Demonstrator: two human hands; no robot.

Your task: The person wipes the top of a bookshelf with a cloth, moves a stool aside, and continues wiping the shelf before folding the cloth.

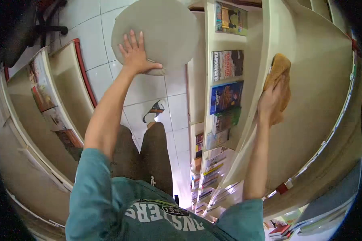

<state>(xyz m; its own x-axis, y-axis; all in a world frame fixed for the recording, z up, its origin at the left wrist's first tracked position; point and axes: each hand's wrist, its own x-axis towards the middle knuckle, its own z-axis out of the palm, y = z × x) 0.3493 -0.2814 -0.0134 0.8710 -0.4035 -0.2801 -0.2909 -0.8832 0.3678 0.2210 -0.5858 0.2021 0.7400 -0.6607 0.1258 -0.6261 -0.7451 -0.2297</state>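
Observation:
My left hand (136, 58) lies spread on the edge of a round grey-beige surface (161, 28), fingers apart and pointing away from me. On the right, my right hand (271, 98) is closed on an orange-brown cloth (284, 74). The cloth rests against a cream shelf (309, 80), close to the shelf's raised front edge. Part of the cloth hangs past my fingers, and its folds hide some of the fingertips.
Books (227, 96) stand in a column on the cream rack beside my right arm. More shelves (64, 68) with books curve along the left. Below are white floor tiles (177, 108) and my sandalled foot (153, 111). A dark chair base (52, 29) is at the upper left.

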